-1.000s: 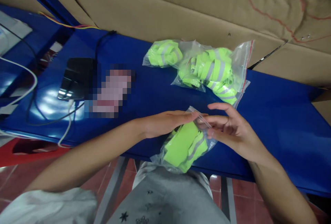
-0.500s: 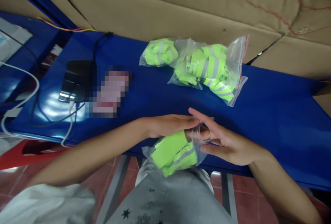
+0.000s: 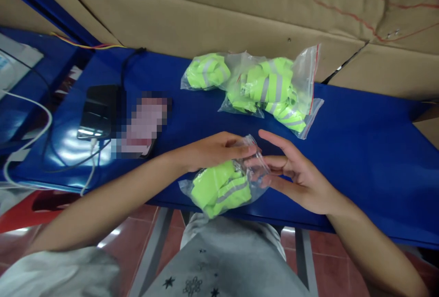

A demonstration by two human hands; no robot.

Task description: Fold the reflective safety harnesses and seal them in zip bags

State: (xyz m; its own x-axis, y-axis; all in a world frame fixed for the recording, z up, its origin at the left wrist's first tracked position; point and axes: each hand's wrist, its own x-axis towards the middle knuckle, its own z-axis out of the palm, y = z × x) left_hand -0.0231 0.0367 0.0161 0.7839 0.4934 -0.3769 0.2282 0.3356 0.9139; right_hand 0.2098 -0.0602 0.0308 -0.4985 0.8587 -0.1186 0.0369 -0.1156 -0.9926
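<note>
A clear plastic bag (image 3: 219, 187) holding a folded neon-green cloth with grey reflective stripes hangs at the near edge of the blue table (image 3: 360, 150). My left hand (image 3: 214, 150) pinches the bag's top from the left. My right hand (image 3: 291, 173) grips the same top edge from the right, index finger stretched out. Both hands meet above the bag's mouth.
Two more bags of neon-green cloth lie at the back, a small bag (image 3: 206, 72) and a larger bag (image 3: 274, 92). A black device (image 3: 98, 110) with cables and a blurred card (image 3: 144, 123) lie to the left. Cardboard (image 3: 240, 8) lines the wall behind.
The bag has moved left and a little up with both hands. My right hand's fingers have closed further on the bag's top edge.
</note>
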